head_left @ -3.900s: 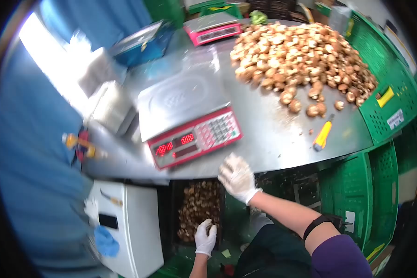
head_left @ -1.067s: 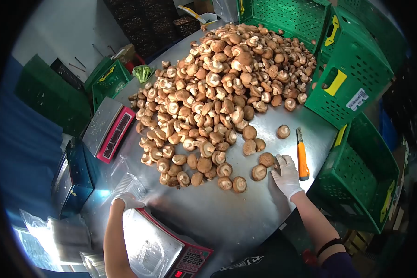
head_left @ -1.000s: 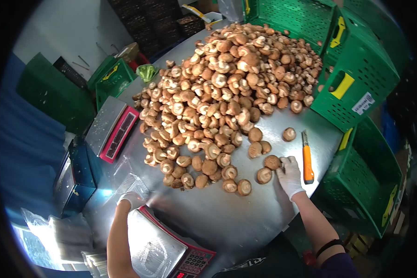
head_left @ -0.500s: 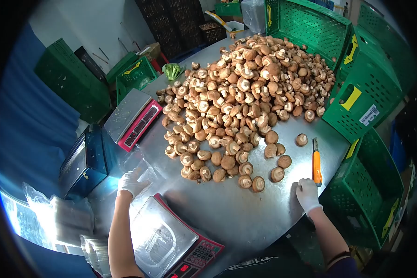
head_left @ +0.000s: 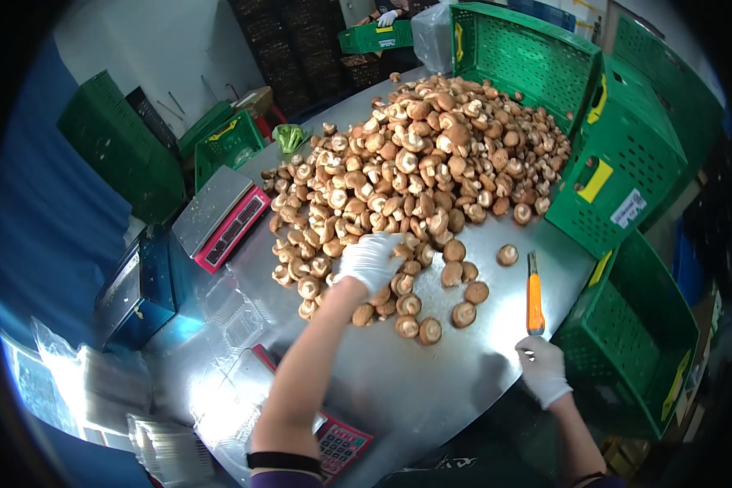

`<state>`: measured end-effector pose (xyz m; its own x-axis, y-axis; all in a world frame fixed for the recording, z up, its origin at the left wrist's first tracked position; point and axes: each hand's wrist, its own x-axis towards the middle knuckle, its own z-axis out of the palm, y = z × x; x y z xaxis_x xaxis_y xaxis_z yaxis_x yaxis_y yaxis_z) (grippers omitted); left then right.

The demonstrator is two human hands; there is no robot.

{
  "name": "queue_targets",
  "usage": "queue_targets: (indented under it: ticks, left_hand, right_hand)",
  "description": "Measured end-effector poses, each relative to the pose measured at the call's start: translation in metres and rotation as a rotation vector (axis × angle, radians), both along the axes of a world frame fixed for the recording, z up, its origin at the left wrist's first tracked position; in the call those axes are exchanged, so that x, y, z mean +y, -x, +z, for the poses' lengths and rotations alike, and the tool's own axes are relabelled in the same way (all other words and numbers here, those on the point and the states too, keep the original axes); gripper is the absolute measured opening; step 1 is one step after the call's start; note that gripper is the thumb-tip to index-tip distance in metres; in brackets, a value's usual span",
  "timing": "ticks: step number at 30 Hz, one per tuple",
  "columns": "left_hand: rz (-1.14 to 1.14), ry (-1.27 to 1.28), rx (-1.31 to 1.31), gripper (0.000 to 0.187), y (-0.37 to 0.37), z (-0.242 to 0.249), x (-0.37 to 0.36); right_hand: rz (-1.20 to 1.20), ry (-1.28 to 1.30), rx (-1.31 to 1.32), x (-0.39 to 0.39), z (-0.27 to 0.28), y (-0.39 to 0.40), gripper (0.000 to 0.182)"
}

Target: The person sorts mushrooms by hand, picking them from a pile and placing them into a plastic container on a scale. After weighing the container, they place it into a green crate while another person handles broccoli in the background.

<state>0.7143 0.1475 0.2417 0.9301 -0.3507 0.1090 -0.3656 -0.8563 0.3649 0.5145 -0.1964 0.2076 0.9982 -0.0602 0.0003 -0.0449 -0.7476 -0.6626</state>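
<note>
In the head view, my left hand (head_left: 372, 260), in a white glove, reaches onto the near edge of a large heap of shiitake mushrooms (head_left: 415, 159). Its fingers are parted around mushrooms there, with the tips partly lost among the caps. My right hand (head_left: 543, 371), also gloved, is at the table's front edge with fingers curled and nothing visible in them. Just beyond it lies an orange utility knife (head_left: 534, 302), blade pointing away. Several loose mushrooms (head_left: 464, 314) lie between the hands. My left forearm partly covers the near red scale (head_left: 343, 446).
A clear plastic box (head_left: 242, 319) lies left of the heap, near a second red scale (head_left: 224, 218). Green crates (head_left: 622, 183) line the right side. Stacked clear trays (head_left: 169, 451) stand at the lower left. Behind the table, a person's gloved hand (head_left: 388, 18) holds a green crate.
My left hand has moved from the clear plastic box to the mushroom heap. My right hand has drawn slightly back from the knife. A person with a crate has appeared behind; the view has shifted.
</note>
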Motion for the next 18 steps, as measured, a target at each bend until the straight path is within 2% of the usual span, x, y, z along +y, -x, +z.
queue_targets:
  ticks: [2,4,7,8,10,12,14,15,16,18]
  left_hand:
    - [0.110,-0.078,-0.067,0.036,-0.013,-0.025,-0.037]
    - [0.049,-0.143,0.064,0.029,-0.040,-0.086,-0.039]
    - [0.172,0.330,-0.081,0.024,-0.020,-0.090,-0.041]
    - [0.262,0.601,-0.106,0.021,-0.012,-0.087,-0.038]
    - [0.685,1.340,0.241,0.016,0.009,-0.070,-0.014]
    - [0.955,1.872,0.189,0.022,0.016,-0.063,0.014]
    - [1.135,1.764,0.151,0.022,0.011,-0.052,0.029]
    - [0.976,1.722,0.103,0.018,0.004,-0.053,0.028]
    - [0.994,1.402,0.204,0.015,-0.003,-0.046,0.026]
    - [0.863,0.881,0.100,0.017,-0.030,-0.040,0.002]
  right_hand:
    - [0.172,-0.059,-0.047,0.026,-0.014,-0.040,0.015]
    - [0.290,-0.049,-0.077,0.051,0.001,-0.064,0.015]
    - [0.411,-0.129,-0.029,0.065,0.006,-0.104,0.012]
    - [0.420,-0.160,-0.005,0.067,0.004,-0.118,0.011]
    - [0.432,-0.212,0.049,0.074,0.002,-0.147,0.011]
    - [0.480,-0.255,0.003,0.084,-0.005,-0.177,0.011]
    - [0.489,-0.296,-0.033,0.098,-0.009,-0.206,0.011]
    - [0.465,-0.346,-0.041,0.101,-0.014,-0.218,0.011]
    - [0.437,-0.394,-0.051,0.102,-0.018,-0.229,0.011]
    - [0.309,-0.495,0.143,0.099,-0.015,-0.245,0.010]
